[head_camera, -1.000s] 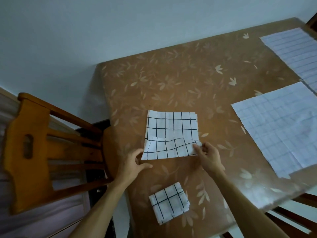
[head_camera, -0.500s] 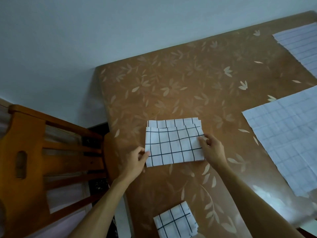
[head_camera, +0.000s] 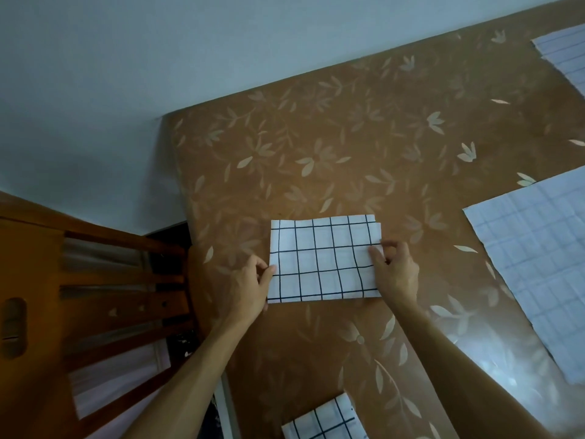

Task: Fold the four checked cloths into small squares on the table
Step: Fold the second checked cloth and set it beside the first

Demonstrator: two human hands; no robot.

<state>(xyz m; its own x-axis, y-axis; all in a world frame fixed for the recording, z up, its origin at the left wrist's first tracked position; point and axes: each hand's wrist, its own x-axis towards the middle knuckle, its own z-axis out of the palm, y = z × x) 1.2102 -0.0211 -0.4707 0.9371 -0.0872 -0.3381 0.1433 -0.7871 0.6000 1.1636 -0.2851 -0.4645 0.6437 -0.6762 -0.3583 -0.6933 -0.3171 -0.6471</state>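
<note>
A white cloth with black checks (head_camera: 323, 258) lies folded into a wide rectangle on the brown leaf-patterned table (head_camera: 332, 147). My left hand (head_camera: 248, 286) pinches its left edge. At the right edge my right hand (head_camera: 394, 274) pinches the cloth with thumb and fingers. A small folded checked square (head_camera: 323, 421) sits at the near edge, partly cut off by the frame. One unfolded cloth (head_camera: 538, 264) lies flat at the right, pale side up. Another unfolded cloth (head_camera: 566, 55) shows at the far right corner.
A wooden chair (head_camera: 95, 299) stands close against the table's left side. A pale wall runs behind the table. The table's left edge passes just left of my left hand.
The near half of the cloth was lifted and laid over the far half, making a flat rectangle. Both hands moved to its side edges. The view tilted down and closer.
</note>
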